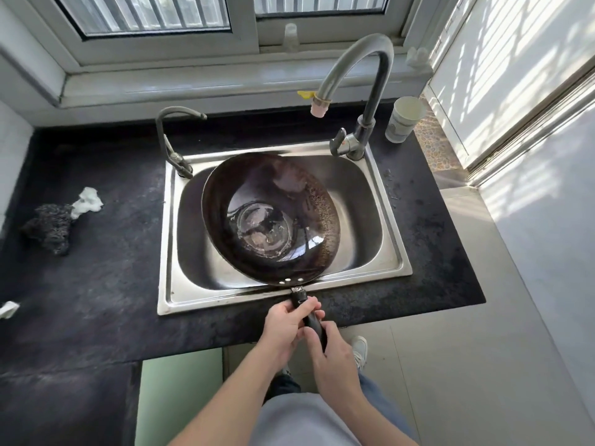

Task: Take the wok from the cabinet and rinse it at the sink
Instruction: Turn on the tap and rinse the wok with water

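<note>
Both sets of fingers are curled shut around the wok's black handle [309, 317]: the left hand [285, 325] grips nearer the pan, the right hand [331, 352] just behind it toward the handle's end. The forearms run up from the near edge and converge on the handle, wrists roughly straight, left arm coming in from the left.

The wok [270, 217] sits tilted in the sink [391, 252], its near rim propped over the front edge, with a shallow pool of water in its bottom. The tap [357, 75] ends over the sink's far side, and no stream shows.

The likely trouble: the handle is long and the pan heavy with water, so a quick tip could slop water over the front edge onto the counter [96, 252] and the person's trousers. Wet fingers could also let the handle twist, and the rim could knock the tap's base.
</note>
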Demonstrator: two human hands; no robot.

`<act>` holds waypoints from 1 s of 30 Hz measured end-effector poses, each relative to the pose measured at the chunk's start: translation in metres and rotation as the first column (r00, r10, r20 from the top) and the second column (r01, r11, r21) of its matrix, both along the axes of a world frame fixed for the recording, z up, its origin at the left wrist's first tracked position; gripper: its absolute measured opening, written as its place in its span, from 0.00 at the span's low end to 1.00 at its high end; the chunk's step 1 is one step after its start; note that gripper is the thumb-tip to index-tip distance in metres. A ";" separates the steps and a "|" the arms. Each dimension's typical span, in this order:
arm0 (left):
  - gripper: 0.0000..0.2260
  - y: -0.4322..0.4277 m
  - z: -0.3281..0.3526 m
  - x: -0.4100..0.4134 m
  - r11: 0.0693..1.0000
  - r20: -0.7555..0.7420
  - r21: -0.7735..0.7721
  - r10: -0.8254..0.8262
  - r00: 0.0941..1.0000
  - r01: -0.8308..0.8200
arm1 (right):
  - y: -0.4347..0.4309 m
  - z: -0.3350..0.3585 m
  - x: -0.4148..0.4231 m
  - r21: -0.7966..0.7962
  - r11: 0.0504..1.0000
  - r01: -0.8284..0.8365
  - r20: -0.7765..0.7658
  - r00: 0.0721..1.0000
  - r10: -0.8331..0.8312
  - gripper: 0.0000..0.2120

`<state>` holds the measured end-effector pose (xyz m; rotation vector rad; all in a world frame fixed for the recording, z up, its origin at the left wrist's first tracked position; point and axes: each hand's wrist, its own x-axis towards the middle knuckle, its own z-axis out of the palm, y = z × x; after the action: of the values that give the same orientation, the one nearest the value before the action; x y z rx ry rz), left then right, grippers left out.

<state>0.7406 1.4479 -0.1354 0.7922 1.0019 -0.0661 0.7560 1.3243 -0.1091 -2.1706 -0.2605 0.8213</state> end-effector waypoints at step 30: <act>0.10 0.005 0.045 0.012 1.000 0.149 0.022 -0.011 0.989 0.008 | 0.006 0.032 0.031 0.332 0.941 0.074 -0.399 0.914 0.069 0.13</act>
<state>0.7526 1.4531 -0.0906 0.8095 0.8584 -0.0046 0.7872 1.3307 -0.0766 -1.6328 -0.1716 1.1145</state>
